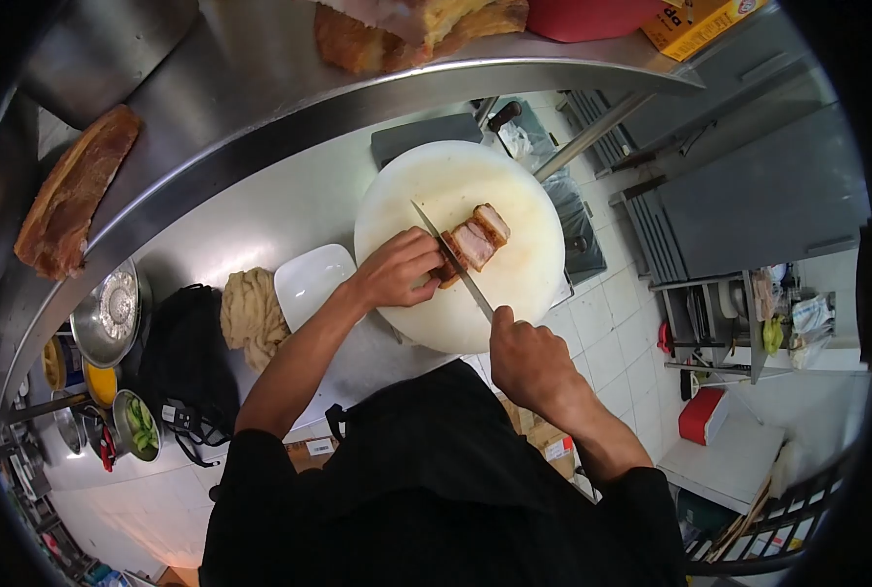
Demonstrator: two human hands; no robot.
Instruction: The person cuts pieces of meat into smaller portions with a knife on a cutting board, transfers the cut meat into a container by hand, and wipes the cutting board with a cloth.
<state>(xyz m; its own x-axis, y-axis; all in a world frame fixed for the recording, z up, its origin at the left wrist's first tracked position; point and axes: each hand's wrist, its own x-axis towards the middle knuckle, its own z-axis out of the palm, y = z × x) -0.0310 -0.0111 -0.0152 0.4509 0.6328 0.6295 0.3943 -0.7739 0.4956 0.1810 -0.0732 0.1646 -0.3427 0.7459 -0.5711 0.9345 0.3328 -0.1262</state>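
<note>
On a round white cutting board (pixel 406 196) lies a piece of browned meat (pixel 474 245), with cut pieces at its upper right end. My right hand (pixel 531 360) is wrapped round the handle of a knife (pixel 473 289), whose blade slants across the meat. At the meat's lower left end, beside the blade, my left hand (pixel 398 269) has its fingers curled against the meat and holds it on the board. A white square dish (pixel 311 284) stands left of the board, partly behind my left forearm.
A crumpled beige cloth (pixel 252 318) and a black bag (pixel 193 352) lie left of the dish. Overhead runs a metal shelf (pixel 250 108) bearing large meat slabs (pixel 79 196) and a yellow box (pixel 695 27). Metal bowls (pixel 110 311) stand at the left.
</note>
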